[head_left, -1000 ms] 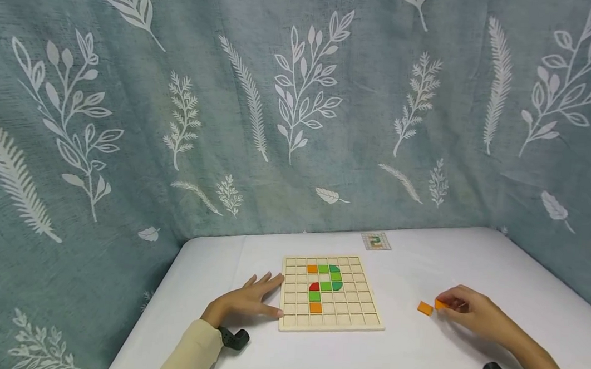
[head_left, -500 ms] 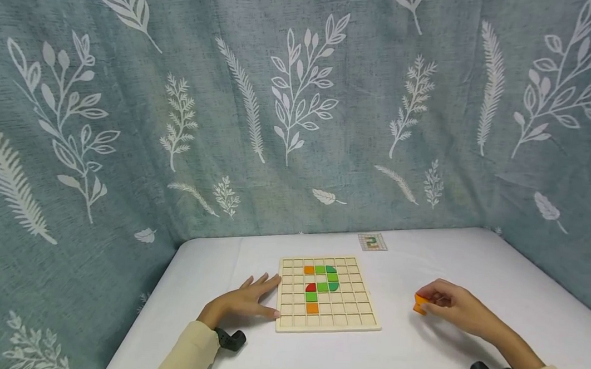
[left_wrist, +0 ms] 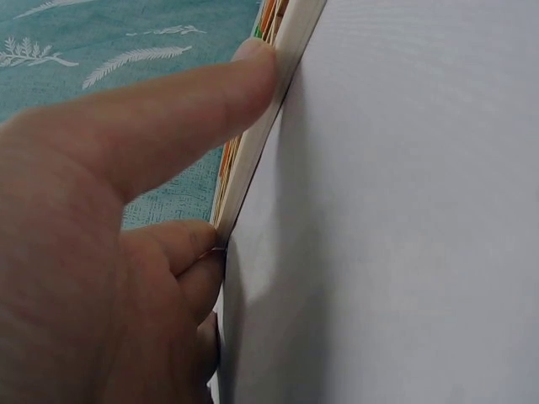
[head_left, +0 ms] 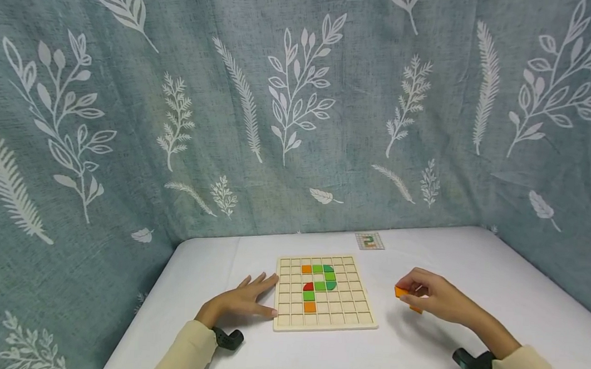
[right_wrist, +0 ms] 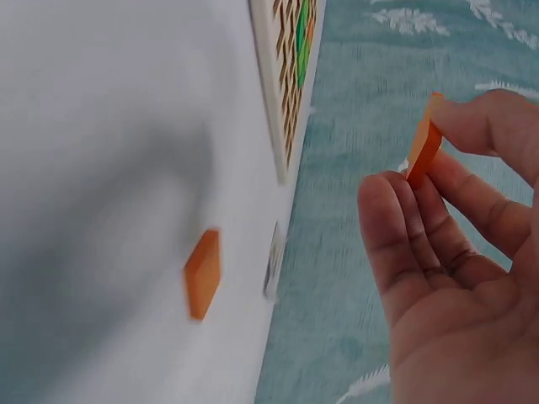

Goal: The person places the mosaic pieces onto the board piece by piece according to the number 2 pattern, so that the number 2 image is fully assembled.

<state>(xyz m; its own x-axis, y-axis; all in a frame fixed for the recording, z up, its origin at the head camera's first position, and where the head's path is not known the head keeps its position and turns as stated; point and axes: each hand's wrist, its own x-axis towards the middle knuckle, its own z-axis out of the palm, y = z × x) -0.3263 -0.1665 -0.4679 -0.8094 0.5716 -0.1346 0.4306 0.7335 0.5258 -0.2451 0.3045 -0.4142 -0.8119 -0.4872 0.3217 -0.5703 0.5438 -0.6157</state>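
Note:
A square wooden grid board lies on the white table, with orange, green and red tiles set in some of its cells. My left hand rests at the board's left edge, fingers spread and thumb touching the rim, as the left wrist view also shows. To the right of the board my right hand pinches an orange square tile between thumb and fingers, raised above the table. A second orange tile lies on the table below that hand, partly hidden by it in the head view.
A small card printed with a coloured grid pattern lies behind the board, near the table's back edge. A blue-green curtain with white leaf prints hangs behind and to the sides of the white table.
My right hand has picked up one orange tile from the table and carried it left, toward the board, past the other orange tile. My left hand stays at the board's edge.

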